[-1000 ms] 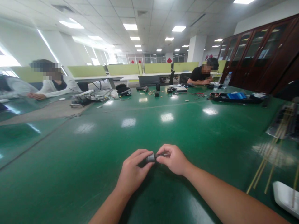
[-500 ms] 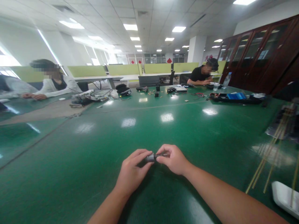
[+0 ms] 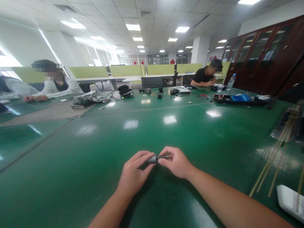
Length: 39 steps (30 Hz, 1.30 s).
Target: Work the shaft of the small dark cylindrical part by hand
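Observation:
Near the middle of the green table, my left hand grips a small dark grey metal cylinder between thumb and fingers. It looks like a small motor body. A thin threaded metal shaft sticks out of the cylinder's right end. My right hand is closed round this shaft, the thumb close to the cylinder's end face. The two pieces lie in one line, nearly level. The shaft's far end is partly covered by my right fingers.
Thin wooden sticks and a white tray are at the right. Farther off lie a black tray with a blue packet, small black boxes and a pile of parts. Two people sit across the table.
Hardly anything differs. My right thumb has shifted very slightly left along the shaft, toward the cylinder. Both hands keep their hold.

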Tool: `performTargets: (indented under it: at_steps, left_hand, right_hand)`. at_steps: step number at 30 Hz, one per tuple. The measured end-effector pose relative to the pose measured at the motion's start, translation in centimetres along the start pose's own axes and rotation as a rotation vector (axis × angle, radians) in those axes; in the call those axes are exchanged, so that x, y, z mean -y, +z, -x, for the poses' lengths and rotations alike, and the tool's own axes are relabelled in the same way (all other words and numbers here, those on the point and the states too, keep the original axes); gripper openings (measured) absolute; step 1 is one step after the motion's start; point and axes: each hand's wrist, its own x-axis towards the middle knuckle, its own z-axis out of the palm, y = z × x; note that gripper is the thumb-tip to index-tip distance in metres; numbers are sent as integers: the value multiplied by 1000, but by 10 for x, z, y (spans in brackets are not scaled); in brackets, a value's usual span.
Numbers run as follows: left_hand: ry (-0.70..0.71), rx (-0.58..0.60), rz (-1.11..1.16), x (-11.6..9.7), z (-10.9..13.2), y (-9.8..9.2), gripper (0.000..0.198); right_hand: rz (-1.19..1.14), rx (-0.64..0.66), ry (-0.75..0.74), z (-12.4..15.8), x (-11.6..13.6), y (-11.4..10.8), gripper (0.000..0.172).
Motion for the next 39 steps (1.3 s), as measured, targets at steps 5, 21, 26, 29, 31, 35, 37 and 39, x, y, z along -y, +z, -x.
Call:
performTargets:
  at_steps: [5,21,26,29,31,35,37,39]
  left_hand:
    - [14,0,9,0,1,0,24]
    - [-3,-26,-3,3,2,0,26]
    - [-6,-44,4,0,0,-1,25]
    - [-6,-52,0,-1,-1,-2,23]
    - [-6,-58,-5,-1,-1,-2,22]
    - [-10,-65,-8,-1,0,-2,22]
    - [-11,-69,-6,-1,0,-2,22]
    - [-13,-72,-8,-2,0,-3,22]
  right_hand:
    - [-7,-11,7,0,2,0,15]
    - [-56,-25,17,1,5,-2,16]
    - [-77,-33,17,1,5,-2,16]
    - [-82,-41,12,1,4,-2,16]
    - [-85,-45,5,1,4,-3,16]
    - [-94,-47,2,1,4,-3,15]
    - [-98,-51,-1,1,4,-3,14]
    - [-101,-50,-4,1,4,-4,14]
